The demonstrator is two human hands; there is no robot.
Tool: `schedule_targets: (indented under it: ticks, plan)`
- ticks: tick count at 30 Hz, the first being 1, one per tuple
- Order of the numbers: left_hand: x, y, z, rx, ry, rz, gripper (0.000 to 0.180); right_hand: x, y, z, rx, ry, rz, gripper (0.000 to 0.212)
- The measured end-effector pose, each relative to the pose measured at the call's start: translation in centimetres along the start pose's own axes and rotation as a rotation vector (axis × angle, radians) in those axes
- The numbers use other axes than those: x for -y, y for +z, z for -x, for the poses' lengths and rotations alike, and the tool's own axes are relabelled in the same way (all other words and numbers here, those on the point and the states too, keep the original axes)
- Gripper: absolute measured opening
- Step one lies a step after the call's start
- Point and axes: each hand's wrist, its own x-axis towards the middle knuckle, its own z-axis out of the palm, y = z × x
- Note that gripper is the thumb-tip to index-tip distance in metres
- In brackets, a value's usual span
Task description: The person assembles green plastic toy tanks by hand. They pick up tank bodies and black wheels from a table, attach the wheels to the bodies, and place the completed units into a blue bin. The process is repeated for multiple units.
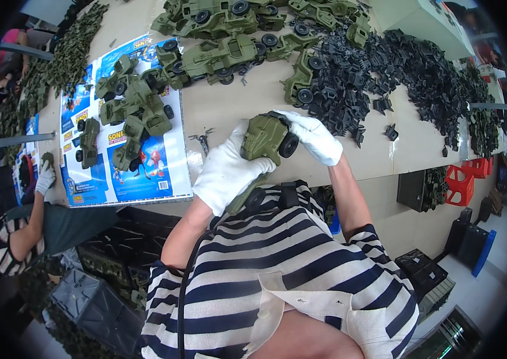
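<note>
A green toy vehicle (264,139) with black wheels is held up in front of my chest, at the near edge of the table. My left hand (223,170), in a white glove, wraps round its body from the left. On the other side my right hand (313,137), also gloved in white, has its fingers closed at the vehicle's far end, just above a black wheel (288,145). Whether a small part sits under those fingertips is hidden. Left of my hands, a few small dark parts (203,142) lie on the table.
More green toy vehicles (220,57) lie at the back and on a printed colour sheet (169,173) at left. A heap of black plastic parts (349,78) spreads to the right. At far left, a co-worker's gloved hand (45,178) rests by the table edge. Red stools (460,185) stand at right.
</note>
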Motion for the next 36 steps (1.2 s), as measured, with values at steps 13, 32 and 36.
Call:
schedule_targets:
  ticks: [13,32,36]
  plan:
    - [1.9,2.3,-1.9,0.161,0.187,0.302,0.100,0.2,1.3,-1.6,-0.235,-0.310,0.348,0.046]
    - [7.7,5.3,-6.6,-0.456,0.742,0.164,0.023,-3.2,7.1,-1.4,-0.618,-0.395,0.512,0.019]
    - [6.5,4.6,-7.5,-0.447,0.816,-0.012,0.039,-3.5,3.6,-1.8,-0.812,-0.396,0.488,0.020]
